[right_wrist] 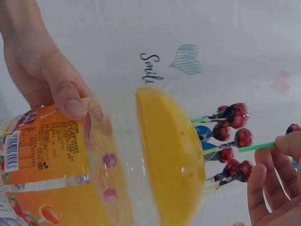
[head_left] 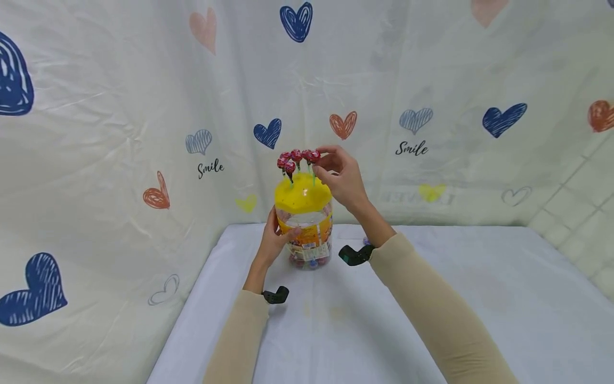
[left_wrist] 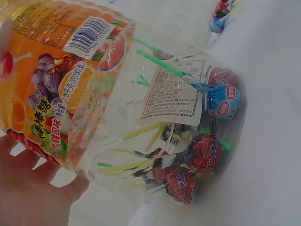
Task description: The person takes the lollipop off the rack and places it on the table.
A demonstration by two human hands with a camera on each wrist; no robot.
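Observation:
A clear plastic jar [head_left: 322,226] with an orange fruit label stands upright on the table under a domed yellow lid [head_left: 304,196]. My left hand [head_left: 273,242] grips the jar's left side, thumb across the label. Several red-wrapped lollipops [head_left: 290,167] stand in the lid, heads up; a blue one [right_wrist: 203,133] shows among them in the right wrist view. Above the lid's right side, my right hand [head_left: 342,178] pinches another lollipop by its green stick [right_wrist: 258,147]. That stick's free end looks apart from the lid. Loose lollipops [left_wrist: 202,153] lie in the jar's bottom.
A white cloth covers the table [head_left: 431,298]. Behind the jar hangs a pale curtain [head_left: 374,69] printed with hearts. More wrapped lollipops [left_wrist: 218,19] lie on the cloth beside the jar, partly behind my right wrist in the head view.

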